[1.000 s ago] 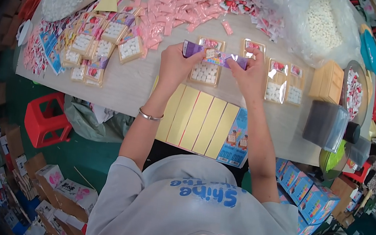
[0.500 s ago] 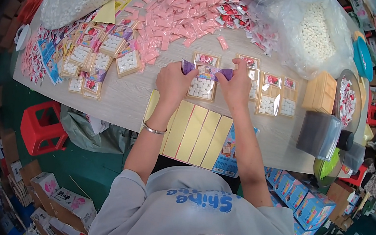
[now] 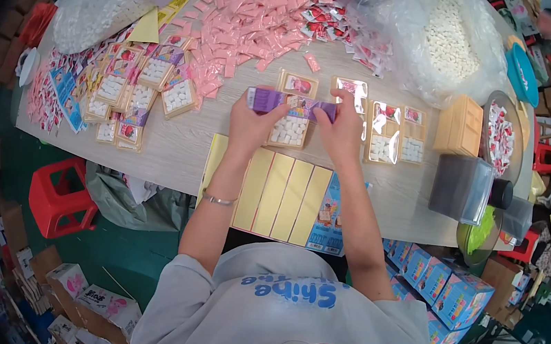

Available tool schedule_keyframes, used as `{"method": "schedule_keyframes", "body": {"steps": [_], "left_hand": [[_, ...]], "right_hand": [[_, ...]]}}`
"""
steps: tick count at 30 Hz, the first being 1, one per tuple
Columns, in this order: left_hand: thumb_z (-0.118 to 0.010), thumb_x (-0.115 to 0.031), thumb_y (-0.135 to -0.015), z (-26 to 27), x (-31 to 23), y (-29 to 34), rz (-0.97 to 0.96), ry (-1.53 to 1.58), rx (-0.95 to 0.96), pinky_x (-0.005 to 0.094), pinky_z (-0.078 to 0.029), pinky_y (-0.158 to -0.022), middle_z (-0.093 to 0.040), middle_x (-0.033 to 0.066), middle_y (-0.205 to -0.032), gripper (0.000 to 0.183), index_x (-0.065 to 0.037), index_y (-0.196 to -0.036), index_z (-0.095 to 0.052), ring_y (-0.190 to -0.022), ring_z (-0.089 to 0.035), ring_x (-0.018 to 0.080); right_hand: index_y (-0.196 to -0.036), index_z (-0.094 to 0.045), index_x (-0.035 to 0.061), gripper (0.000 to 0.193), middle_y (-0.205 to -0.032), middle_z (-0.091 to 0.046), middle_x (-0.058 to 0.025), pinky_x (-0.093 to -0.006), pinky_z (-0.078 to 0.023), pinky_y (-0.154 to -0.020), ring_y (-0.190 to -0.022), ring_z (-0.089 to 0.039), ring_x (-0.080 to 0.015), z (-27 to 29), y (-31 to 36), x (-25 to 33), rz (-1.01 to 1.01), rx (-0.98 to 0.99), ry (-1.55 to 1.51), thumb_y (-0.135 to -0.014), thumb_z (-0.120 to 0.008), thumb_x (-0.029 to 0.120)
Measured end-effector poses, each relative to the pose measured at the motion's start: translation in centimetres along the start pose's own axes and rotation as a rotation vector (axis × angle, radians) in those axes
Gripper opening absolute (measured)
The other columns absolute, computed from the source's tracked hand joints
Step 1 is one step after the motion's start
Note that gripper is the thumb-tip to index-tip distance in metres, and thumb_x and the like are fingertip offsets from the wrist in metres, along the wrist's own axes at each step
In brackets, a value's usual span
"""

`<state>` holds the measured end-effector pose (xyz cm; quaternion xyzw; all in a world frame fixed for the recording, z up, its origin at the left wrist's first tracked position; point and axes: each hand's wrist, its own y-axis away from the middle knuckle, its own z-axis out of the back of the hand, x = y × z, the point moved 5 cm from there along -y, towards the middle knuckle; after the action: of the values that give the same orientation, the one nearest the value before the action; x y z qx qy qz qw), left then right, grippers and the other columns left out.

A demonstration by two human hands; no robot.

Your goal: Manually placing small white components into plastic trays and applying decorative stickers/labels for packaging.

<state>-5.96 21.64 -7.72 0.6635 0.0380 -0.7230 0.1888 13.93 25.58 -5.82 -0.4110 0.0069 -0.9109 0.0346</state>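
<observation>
My left hand point(image 3: 252, 124) pinches the left part of a purple printed paper band point(image 3: 303, 107). Its other end is between the thumb and fingers of my right hand point(image 3: 342, 133). The band lies crosswise over the middle of a small beige tray point(image 3: 315, 88). A red-and-pink sachet shows in the tray's upper part, and white pieces fill the lower part. Just right of it, partly behind my right hand, is a similar tray point(image 3: 350, 84). Two more filled trays, a nearer one point(image 3: 380, 161) and a narrower-looking one point(image 3: 416, 117), stand farther right.
Banded trays point(image 3: 177, 98) are piled at left, below a heap of pink sachets point(image 3: 261, 13). A clear bag point(image 3: 392, 27) of white pieces lies at back right. Stacked beige trays point(image 3: 462, 126) and a dark see-through bin point(image 3: 460, 189) stand at right. Yellow card strips point(image 3: 262, 191) lie before me.
The band's left end, bent up before, now lies flatter and reaches farther left past my left hand. The whole view has shifted slightly, with the table things farther left.
</observation>
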Motion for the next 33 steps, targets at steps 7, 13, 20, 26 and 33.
{"method": "schedule_keyframes", "body": {"steps": [7, 13, 20, 26, 33], "left_hand": [[-0.069, 0.003, -0.093, -1.6, -0.3, 7.1, 0.282, 0.817, 0.254, 0.0349, -0.06, -0.089, -0.069, 0.0128, -0.121, 0.043, 0.001, -0.134, -0.057, -0.105, -0.07, 0.0218], [-0.072, -0.004, -0.093, -2.8, -1.3, 10.7, 0.39, 0.97, 0.423, 0.0355, -0.059, -0.092, -0.069, 0.0092, -0.12, 0.041, -0.004, -0.132, -0.058, -0.108, -0.069, 0.0202], [-0.079, -0.001, -0.087, -0.9, -2.5, 11.2, 0.149, 0.653, 0.259, 0.0312, -0.058, -0.089, -0.069, 0.0083, -0.117, 0.042, -0.001, -0.125, -0.062, -0.104, -0.068, 0.0164], [-0.091, -0.002, -0.072, 0.3, -7.6, 12.2, -0.255, 0.236, -0.046, 0.0313, -0.055, -0.08, -0.069, 0.0037, -0.098, 0.047, -0.001, -0.113, -0.067, -0.094, -0.066, 0.0172], [-0.096, -0.01, -0.061, 1.8, -9.7, 17.8, -0.823, -0.336, -0.111, 0.0371, -0.048, -0.083, -0.069, 0.0063, -0.092, 0.042, -0.007, -0.098, -0.075, -0.086, -0.063, 0.0249]], "right_hand": [[-0.134, -0.054, 0.0047, 0.037, -0.109, -0.07, -0.0044, -0.0271, -0.057, -0.072, -0.092, -0.069, -0.0137, 1.2, 4.6, 0.1, -0.333, 0.45, -1.362, -0.098, -0.064, 0.006], [-0.122, -0.062, 0.0004, 0.026, -0.105, -0.068, -0.0027, -0.0235, -0.053, -0.078, -0.091, -0.065, -0.0095, 3.5, 8.1, 4.4, -0.03, 0.37, -1.55, -0.098, -0.067, 0.007], [-0.107, -0.071, -0.0059, 0.017, -0.094, -0.071, -0.0034, -0.0243, -0.055, -0.077, -0.086, -0.065, -0.0073, 8.5, 12.0, 4.7, -0.169, 0.194, -1.035, -0.093, -0.072, 0.003], [-0.121, -0.068, -0.0076, 0.027, -0.103, -0.073, -0.0068, -0.024, -0.055, -0.078, -0.091, -0.067, -0.0081, 8.4, 13.7, 3.3, -0.036, 0.183, -0.837, -0.094, -0.066, -0.006], [-0.11, -0.073, -0.0021, 0.019, -0.099, -0.075, -0.0085, -0.0261, -0.055, -0.074, -0.087, -0.07, -0.0136, 9.0, 15.1, 2.7, 0.047, 0.149, -0.817, -0.091, -0.07, -0.002]]}}
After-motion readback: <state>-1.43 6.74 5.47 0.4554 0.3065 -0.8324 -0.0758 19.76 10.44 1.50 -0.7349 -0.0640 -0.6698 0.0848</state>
